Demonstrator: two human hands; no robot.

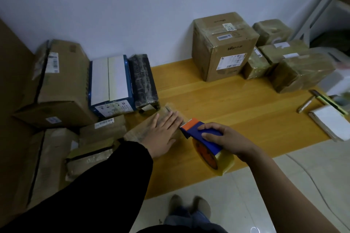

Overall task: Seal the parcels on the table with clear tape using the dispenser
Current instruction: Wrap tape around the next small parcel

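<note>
A small flat brown parcel (144,126) wrapped in clear tape lies on the wooden table (236,104) near its left part. My left hand (162,134) presses flat on top of it, fingers straight. My right hand (225,140) grips the blue and orange tape dispenser (198,130), which carries a roll of clear tape (217,159). The dispenser's orange front end touches the parcel's right edge, just beside my left fingertips.
Stacked to the left are cardboard boxes (56,85), a blue and white box (109,85) and a black box (144,79). A large carton (221,45) and several taped parcels (301,70) stand at the back right. Pens (306,104) and a notepad (331,123) lie at the right edge.
</note>
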